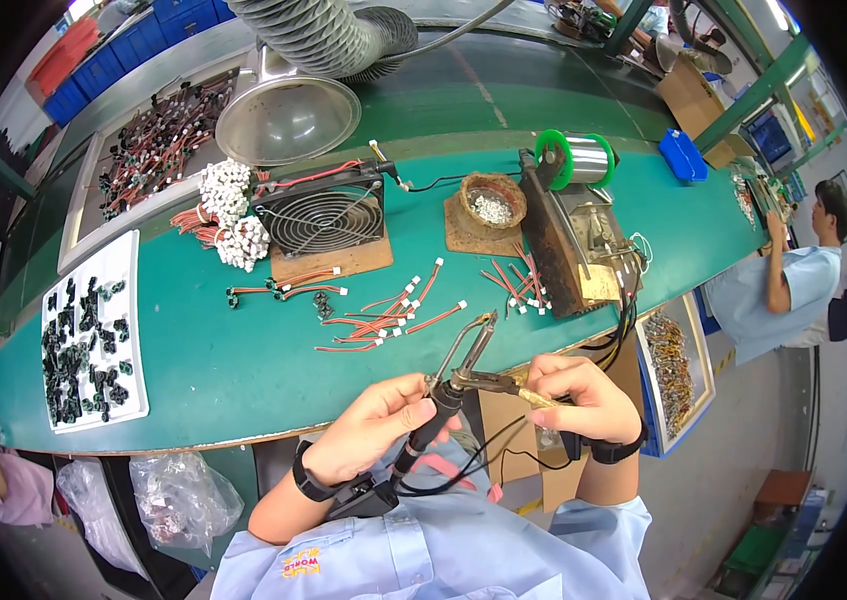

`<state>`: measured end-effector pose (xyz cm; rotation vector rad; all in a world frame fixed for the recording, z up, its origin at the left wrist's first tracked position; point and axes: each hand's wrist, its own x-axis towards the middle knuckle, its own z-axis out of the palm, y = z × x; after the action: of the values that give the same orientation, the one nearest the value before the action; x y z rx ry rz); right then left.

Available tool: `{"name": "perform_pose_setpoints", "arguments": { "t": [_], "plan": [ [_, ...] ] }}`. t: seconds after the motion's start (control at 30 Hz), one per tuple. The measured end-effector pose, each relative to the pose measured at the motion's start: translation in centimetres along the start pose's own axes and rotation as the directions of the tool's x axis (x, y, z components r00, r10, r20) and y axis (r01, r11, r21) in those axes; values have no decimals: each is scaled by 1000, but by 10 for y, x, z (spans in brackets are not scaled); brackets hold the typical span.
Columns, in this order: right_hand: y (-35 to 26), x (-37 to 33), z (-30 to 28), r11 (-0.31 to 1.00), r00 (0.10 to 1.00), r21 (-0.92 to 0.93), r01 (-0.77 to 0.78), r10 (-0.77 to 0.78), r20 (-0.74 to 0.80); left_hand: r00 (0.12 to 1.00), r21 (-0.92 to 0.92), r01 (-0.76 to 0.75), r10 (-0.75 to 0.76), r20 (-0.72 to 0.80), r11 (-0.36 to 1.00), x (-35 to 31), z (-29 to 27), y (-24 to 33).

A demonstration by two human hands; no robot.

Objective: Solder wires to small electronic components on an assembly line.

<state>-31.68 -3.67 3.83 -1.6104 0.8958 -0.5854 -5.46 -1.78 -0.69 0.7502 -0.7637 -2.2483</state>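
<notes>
My left hand (380, 428) is closed round the black handle of a soldering iron (429, 432), near the table's front edge. From the iron, a metal barrel and a thin bent tube run up and away and meet at the tip. My right hand (583, 395) is closed on a worn, brownish tool that looks like pliers (493, 383). Its front end touches the iron's metal collar just above the handle. Beyond the tip, short red and black wire leads (383, 325) with white connectors lie loose on the green table (243, 385).
A white tray (133, 385) of small black parts lies at left. Behind the leads stand a fan (328, 222), a bowl (471, 190) and a solder spool (583, 163) on a metal stand. A fume hood (288, 120) hangs above. At right sits another person (783, 275).
</notes>
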Motion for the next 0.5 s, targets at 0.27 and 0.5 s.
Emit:
{"name": "perform_pose_setpoints", "arguments": {
  "t": [0.27, 0.5],
  "plan": [
    [-8, 2, 11, 957, 990, -283, 67, -99, -100, 831, 577, -340, 524, -184, 742, 3, 7, -27],
    [-8, 0, 2, 984, 999, -175, -33, 34, 4, 928, 419, -248, 338, -156, 873, 4, 0, -18]
  ]
}}
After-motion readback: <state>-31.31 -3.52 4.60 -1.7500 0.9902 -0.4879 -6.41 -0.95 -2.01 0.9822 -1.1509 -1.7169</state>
